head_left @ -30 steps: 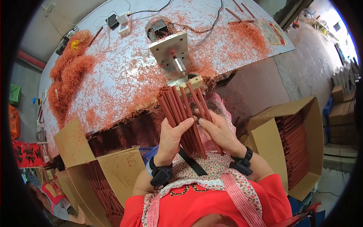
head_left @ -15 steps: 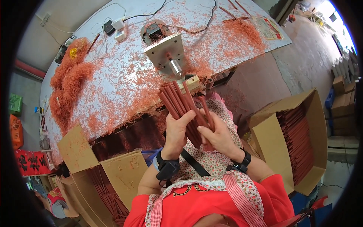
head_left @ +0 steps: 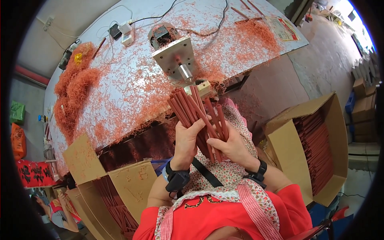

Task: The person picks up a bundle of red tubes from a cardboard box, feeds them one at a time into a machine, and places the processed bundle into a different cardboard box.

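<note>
A bundle of thin reddish-brown sticks (head_left: pixel 182 109) slants across my front, gripped in my left hand (head_left: pixel 185 143) with the thumb laid over it. My right hand (head_left: pixel 233 147) is closed on a few similar sticks (head_left: pixel 221 120), its thumb pressed against them, just right of the bundle. The two groups meet between my hands, where the lower ends are partly hidden. Just beyond the stick tips stands a motor-driven machine with a square metal plate (head_left: pixel 173 54) and a shiny round metal head (head_left: pixel 185 72). A pale block (head_left: pixel 204 88) sits below that head.
Curly red shavings (head_left: pixel 82 86) heap on the white table (head_left: pixel 120 76) and scatter across it. An open cardboard box (head_left: pixel 280 156) of sticks stands at right, another box (head_left: pixel 132 182) at lower left. A power strip (head_left: pixel 127 39) and cables lie at the back. Another person (head_left: pixel 64 212) is at far lower left.
The sticks in my right hand have spread apart, and more of their tips now show beside the bundle. My left hand stays nearly in place.
</note>
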The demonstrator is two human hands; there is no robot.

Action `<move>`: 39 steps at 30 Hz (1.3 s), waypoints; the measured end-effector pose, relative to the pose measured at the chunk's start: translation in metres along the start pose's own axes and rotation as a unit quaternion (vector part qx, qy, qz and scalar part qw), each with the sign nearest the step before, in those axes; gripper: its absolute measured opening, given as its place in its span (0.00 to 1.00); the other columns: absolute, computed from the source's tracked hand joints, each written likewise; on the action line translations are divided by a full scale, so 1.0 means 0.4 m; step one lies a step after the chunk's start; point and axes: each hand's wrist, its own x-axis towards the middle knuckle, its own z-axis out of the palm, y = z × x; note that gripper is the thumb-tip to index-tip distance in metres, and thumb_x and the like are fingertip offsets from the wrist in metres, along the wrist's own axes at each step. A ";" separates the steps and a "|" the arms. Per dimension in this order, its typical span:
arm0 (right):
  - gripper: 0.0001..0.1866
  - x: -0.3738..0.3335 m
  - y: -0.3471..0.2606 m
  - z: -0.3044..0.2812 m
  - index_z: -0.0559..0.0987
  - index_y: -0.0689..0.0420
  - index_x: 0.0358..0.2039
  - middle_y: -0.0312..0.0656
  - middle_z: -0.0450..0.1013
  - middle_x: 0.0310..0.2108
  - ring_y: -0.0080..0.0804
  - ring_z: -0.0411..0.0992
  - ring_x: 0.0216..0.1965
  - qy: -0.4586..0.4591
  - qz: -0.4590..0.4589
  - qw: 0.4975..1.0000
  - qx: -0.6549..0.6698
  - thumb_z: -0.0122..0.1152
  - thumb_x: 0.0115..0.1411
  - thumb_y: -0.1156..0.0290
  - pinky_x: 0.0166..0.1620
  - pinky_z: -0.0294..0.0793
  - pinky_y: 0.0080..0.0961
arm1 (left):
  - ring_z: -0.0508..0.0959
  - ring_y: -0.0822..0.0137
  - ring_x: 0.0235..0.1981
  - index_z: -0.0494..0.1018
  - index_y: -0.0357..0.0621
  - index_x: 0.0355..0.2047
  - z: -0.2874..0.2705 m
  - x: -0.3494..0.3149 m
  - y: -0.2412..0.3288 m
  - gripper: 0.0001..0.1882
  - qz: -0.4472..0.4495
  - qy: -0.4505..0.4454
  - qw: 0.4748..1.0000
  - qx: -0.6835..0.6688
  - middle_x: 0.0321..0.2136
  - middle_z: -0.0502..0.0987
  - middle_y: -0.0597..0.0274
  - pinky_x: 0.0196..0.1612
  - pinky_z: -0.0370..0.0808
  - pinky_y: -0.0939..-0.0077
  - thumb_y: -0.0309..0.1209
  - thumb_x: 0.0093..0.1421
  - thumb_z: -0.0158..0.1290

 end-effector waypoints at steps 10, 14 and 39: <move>0.19 0.066 -0.029 -0.025 0.69 0.64 0.50 0.30 0.69 0.24 0.13 0.64 0.19 -0.015 -0.009 1.000 -0.019 0.54 0.59 0.74 0.23 0.65 0.12 | 0.77 0.72 0.34 0.70 0.38 0.43 -0.013 -0.035 -0.030 0.14 -0.054 0.017 0.998 -0.013 0.34 0.76 0.63 0.38 0.74 0.76 0.25 0.56 0.54; 0.22 0.051 -0.029 -0.024 0.67 0.64 0.53 0.29 0.68 0.24 0.11 0.63 0.20 -0.034 0.021 0.999 0.029 0.54 0.59 0.74 0.23 0.64 0.11 | 0.77 0.72 0.34 0.71 0.38 0.42 -0.036 -0.066 -0.047 0.13 -0.124 -0.017 0.991 -0.047 0.34 0.76 0.62 0.38 0.75 0.76 0.26 0.56 0.54; 0.15 0.053 -0.063 -0.019 0.69 0.61 0.45 0.32 0.68 0.21 0.15 0.64 0.18 0.003 0.021 1.000 0.022 0.55 0.58 0.73 0.20 0.62 0.12 | 0.77 0.71 0.31 0.70 0.36 0.43 -0.003 -0.008 -0.014 0.13 0.010 -0.007 1.000 0.015 0.31 0.77 0.60 0.36 0.74 0.76 0.28 0.58 0.53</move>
